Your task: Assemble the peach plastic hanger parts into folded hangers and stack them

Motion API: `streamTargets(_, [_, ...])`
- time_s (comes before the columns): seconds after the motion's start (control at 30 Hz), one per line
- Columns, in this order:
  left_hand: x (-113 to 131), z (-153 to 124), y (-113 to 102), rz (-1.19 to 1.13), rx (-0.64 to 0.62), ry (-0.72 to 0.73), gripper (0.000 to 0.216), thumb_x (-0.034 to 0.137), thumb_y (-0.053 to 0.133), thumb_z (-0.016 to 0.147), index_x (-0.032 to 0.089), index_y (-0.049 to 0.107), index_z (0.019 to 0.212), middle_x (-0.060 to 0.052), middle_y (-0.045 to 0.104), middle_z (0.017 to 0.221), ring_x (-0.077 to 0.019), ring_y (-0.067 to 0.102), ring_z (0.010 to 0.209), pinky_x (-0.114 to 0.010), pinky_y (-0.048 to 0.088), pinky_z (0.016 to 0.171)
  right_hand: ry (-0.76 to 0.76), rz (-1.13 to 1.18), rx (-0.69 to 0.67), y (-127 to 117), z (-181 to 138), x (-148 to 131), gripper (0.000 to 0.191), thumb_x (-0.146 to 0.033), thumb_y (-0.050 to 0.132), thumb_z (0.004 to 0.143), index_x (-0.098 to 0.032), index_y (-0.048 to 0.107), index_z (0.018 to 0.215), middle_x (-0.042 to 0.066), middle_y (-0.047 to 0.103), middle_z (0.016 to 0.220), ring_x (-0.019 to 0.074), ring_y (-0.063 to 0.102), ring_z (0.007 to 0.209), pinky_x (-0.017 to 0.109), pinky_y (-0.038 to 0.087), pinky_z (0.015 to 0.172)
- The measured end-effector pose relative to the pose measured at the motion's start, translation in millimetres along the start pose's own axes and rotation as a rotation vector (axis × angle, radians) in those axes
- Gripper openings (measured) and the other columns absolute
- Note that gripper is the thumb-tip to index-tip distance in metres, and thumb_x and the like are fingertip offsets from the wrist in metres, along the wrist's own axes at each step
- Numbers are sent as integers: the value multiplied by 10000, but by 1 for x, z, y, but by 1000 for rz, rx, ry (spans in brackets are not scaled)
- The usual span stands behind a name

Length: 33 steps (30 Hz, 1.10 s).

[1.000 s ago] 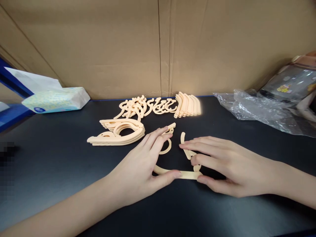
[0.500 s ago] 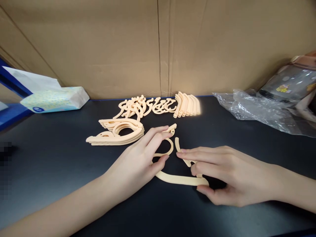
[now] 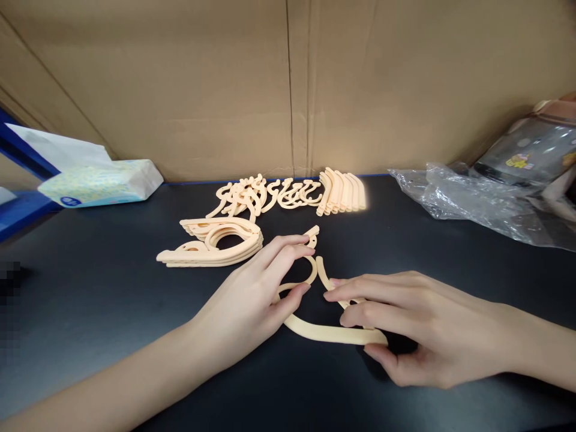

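Cream, slender, smoothly curved piece [image 3: 330, 332]

Cannot see the stretch of the cream curved piece [image 3: 324, 333] beneath the left hand [image 3: 258, 288], nor part of its right end under the fingers of the right hand [image 3: 418, 327]. Cannot count the overlapping hook-shaped pieces [image 3: 245, 195] at the far side, nor read the small blue mark [image 3: 71, 202] on the tissue pack [image 3: 117, 183] at far left. Lose the clear container [image 3: 513, 147] past the right edge, along with both forearms [image 3: 112, 372] past the picture's edges.
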<state>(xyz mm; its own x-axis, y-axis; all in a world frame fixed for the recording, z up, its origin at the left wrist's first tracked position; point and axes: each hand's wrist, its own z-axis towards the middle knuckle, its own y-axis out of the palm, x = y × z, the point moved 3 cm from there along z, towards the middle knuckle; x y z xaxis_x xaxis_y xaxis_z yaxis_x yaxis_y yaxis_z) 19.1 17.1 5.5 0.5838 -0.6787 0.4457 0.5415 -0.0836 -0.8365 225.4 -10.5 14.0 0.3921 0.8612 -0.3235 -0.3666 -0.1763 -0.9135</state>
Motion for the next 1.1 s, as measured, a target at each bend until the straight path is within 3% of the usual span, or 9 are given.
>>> streamTargets(0.3, [-1, -2, -3, -107, -3, -21, 415, 15, 337, 887, 237, 473, 1210, -58, 479, 1355, -189, 527, 1211, -313, 490, 975, 13, 10, -6, 0, 0, -2, 192, -90, 558, 762, -213, 601, 903, 39, 643, 1198, 125, 674, 849, 222, 521, 751])
streamTargets(0.57, [1, -4, 0, -183, -84, -50, 456, 89, 458, 863, 286, 426, 1272, -40, 388, 1438, -232, 399, 1346, -438, 379, 1120, 48, 70, -28, -3, -1, -4, 304, -58, 542, 756, -250, 613, 981, -17, 627, 1256, 126, 636, 1080, 194, 464, 929])
streamTargets(0.77, [2, -5, 3, -176, -187, -13, 498, 104, 506, 863, 281, 395, 1314, -44, 302, 1503, -198, 310, 1400, -385, 337, 1150, 50, 87, -79, -3, 1, -4, 318, -62, 513, 750, -256, 613, 981, -39, 621, 1257, 106, 575, 1186, 168, 407, 994])
streamTargets(1.1, [6, -4, 4, -120, -79, 65, 494, 37, 498, 838, 252, 439, 1279, -37, 368, 1443, -140, 374, 1349, -259, 307, 1136, 54, 43, -77, -2, 2, -3, 299, -75, 524, 760, -245, 641, 976, -10, 631, 1233, 134, 588, 1155, 199, 437, 967])
